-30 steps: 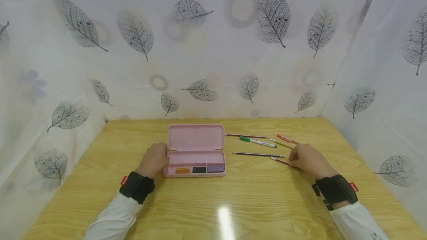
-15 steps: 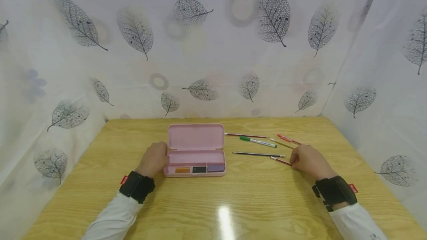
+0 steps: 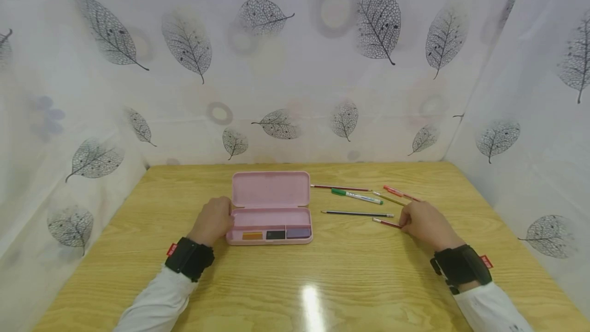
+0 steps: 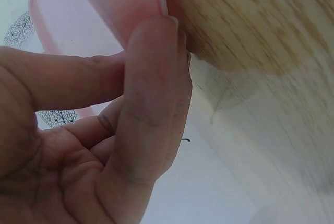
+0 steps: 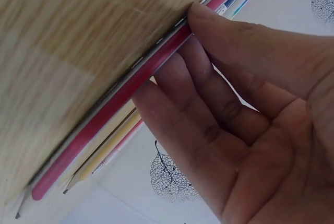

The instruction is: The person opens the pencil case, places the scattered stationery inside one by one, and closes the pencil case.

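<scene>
Toward the left of the table in the head view lies a pink pencil case [image 3: 271, 189] with its lid folded back. My left hand [image 3: 211, 221] pinches the case's left side between thumb and fingers; the left wrist view shows the thumb inside the pink wall [image 4: 128, 4]. On the right, my right hand [image 3: 426, 223] holds a red-and-black striped pencil [image 5: 109, 113] between thumb and fingertips, close over the table. Its white-tipped end [image 3: 377, 220] points left, toward the case, in the head view. The sharpened tip shows at lower left in the right wrist view.
Inside the case sit an orange block [image 3: 252, 236], a dark block [image 3: 275, 235] and a purple block [image 3: 298, 232]. Between case and right hand lie a black pencil [image 3: 357, 213], green marker [image 3: 357, 196], another red pencil [image 3: 341, 188], yellow pencil [image 3: 389, 199] and red pen [image 3: 396, 191].
The red-striped pencil has shifted and turned slightly in my right hand, which has moved only a little. My left hand and the case look unmoved.
</scene>
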Demonstrator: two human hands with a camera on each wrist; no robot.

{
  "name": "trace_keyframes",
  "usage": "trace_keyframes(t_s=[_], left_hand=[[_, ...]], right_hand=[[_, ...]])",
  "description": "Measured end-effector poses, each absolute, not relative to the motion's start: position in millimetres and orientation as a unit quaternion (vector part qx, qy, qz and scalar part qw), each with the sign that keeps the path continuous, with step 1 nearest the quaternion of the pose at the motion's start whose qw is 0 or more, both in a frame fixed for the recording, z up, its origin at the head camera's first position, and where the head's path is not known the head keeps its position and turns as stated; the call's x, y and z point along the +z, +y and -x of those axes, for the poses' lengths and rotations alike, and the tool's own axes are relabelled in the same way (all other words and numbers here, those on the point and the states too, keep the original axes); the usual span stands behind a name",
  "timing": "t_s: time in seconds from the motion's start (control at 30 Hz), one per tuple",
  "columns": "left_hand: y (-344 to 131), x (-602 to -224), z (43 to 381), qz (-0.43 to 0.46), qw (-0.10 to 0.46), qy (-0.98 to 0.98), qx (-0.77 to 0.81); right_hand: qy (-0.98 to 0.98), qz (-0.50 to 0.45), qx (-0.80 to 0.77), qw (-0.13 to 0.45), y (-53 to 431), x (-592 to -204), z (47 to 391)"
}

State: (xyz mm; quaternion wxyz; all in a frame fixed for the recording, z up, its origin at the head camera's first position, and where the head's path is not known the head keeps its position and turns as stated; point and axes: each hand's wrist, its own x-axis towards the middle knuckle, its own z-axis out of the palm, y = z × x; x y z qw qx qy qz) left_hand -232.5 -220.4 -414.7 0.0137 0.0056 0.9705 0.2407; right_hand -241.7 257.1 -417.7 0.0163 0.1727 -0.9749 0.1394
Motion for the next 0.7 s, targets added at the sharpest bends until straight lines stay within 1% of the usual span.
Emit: trace_keyframes(t_s=[0.27,0.5,0.7], left_hand=[[-220.5,-414.7,232.0,-0.003,0.017,0.969,0.245],[-220.4,-413.4,231.2,-0.001,0.019,0.969,0.245],[-220.6,-413.7,231.0,-0.002,0.019,0.969,0.245]], right_hand=[[-0.971,-0.195,0.138,0.017,257.7,-418.7,240.6],[-0.968,-0.205,0.148,0.006,256.3,-414.7,238.3],[-0.967,-0.208,0.146,0.019,251.7,-405.7,234.7]])
